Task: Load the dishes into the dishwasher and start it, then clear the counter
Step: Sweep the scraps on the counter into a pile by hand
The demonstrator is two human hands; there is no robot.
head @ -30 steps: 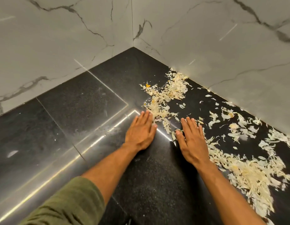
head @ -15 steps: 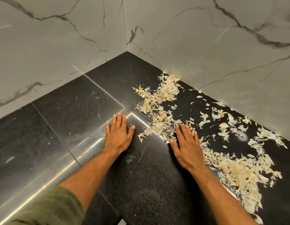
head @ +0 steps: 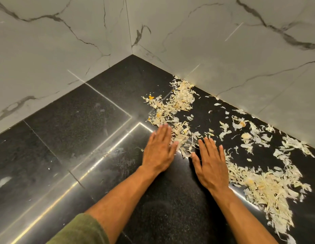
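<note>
Pale papery vegetable peels [head: 177, 104] lie scattered over the black granite counter [head: 79, 124], from the corner down the right wall, with a thicker heap [head: 264, 189] at the right. My left hand [head: 159, 148] lies flat on the counter, fingers straight, its fingertips and thumb against the left edge of the peels. Palm down to its right is my right hand [head: 210, 164], fingers straight, with peels at its fingertips and along its right side. Neither hand holds anything.
White marble walls [head: 214, 43] with dark veins meet in a corner behind the counter. The left part of the counter shows bare stone with light reflections and a few smudges. A green sleeve [head: 79, 229] covers my left upper arm.
My left hand has slid right and forward from bare counter up against the peels. The right hand has stayed almost in place by the scraps.
</note>
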